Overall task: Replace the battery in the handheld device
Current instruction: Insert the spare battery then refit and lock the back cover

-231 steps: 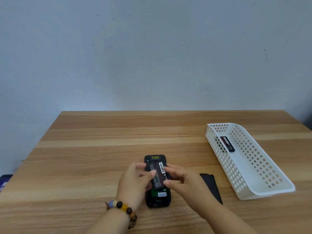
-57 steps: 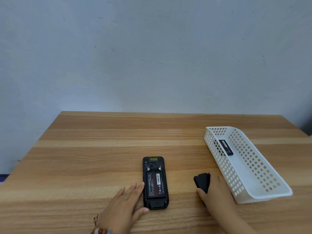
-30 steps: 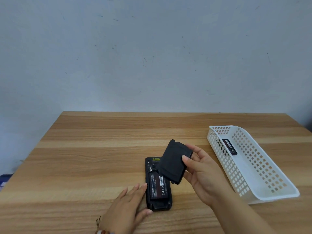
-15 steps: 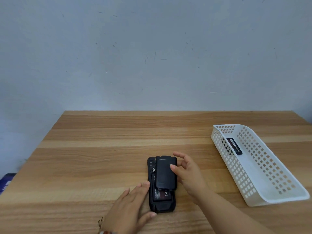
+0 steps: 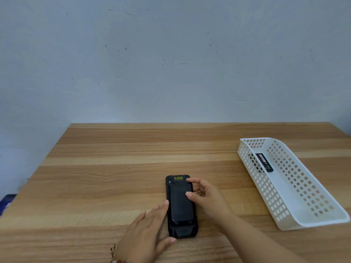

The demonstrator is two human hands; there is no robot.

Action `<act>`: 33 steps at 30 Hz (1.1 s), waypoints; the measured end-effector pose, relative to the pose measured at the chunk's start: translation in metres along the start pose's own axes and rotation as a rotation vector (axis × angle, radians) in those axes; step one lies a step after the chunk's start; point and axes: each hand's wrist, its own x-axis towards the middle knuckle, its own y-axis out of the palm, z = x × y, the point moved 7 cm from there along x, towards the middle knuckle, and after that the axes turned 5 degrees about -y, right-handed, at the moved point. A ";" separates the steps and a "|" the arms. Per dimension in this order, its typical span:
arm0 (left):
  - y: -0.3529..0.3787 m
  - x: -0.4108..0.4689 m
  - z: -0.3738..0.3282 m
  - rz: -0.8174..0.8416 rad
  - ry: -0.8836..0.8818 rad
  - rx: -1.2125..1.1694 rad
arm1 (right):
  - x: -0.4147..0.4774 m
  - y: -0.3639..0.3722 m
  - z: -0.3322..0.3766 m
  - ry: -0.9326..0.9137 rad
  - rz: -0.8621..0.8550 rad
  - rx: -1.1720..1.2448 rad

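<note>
The black handheld device (image 5: 182,231) lies face down on the wooden table (image 5: 114,168), near its front edge. Its black back cover (image 5: 179,204) lies over the battery bay, so the battery inside is hidden. My right hand (image 5: 209,200) has its index fingertip at the cover's top right corner and its thumb on the cover's right side. My left hand (image 5: 146,232) lies flat against the device's left edge, thumb at the lower left corner, holding it steady.
A white perforated plastic basket (image 5: 284,225) stands at the right, angled away from me. A second black battery (image 5: 264,162) with a red label lies in its far end. A beaded bracelet shows on my left wrist at the bottom edge.
My right hand picked the back cover off the table, carried it over the device and laid it flat on the battery bay. The installed battery is now covered. My left hand stayed beside the device.
</note>
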 end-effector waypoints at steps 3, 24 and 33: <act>-0.001 -0.002 -0.001 -0.002 0.022 0.014 | -0.002 0.000 -0.002 -0.015 -0.007 0.006; -0.005 -0.005 -0.007 -0.037 0.081 0.012 | -0.010 0.001 -0.012 0.001 -0.020 0.108; -0.007 -0.006 -0.009 -0.076 0.110 -0.011 | -0.004 0.002 -0.015 -0.001 -0.022 0.033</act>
